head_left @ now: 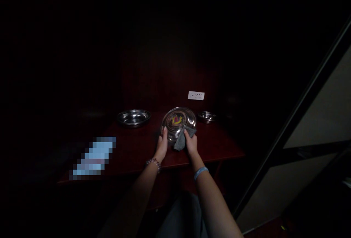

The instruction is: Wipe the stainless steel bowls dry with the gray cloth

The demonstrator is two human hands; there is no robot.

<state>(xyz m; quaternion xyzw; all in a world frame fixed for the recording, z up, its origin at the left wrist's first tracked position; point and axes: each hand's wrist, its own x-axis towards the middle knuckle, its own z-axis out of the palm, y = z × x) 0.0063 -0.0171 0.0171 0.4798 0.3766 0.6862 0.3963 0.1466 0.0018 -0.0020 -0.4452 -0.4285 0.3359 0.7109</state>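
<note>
A round, shiny metal plate (170, 115) with a coloured sticker at its centre is held tilted above the red-brown table (214, 150). My left hand (162, 146) grips its lower left rim, thumb on the face turned to me. At the lower right, my right hand (191, 143) pinches a grey cloth (180, 142) against the plate, with the thumb on top. Part of the cloth hangs down below the rim. Behind the plate, the fingers of both hands are mostly hidden.
A wide metal dish (134, 118) stands on the table to the left, a smaller metal bowl (207, 116) to the right. A bright pixelated rectangle (94, 155) lies at the left edge. A white socket strip (196, 95) is on the back wall. A dark-framed panel (307, 121) slants at right.
</note>
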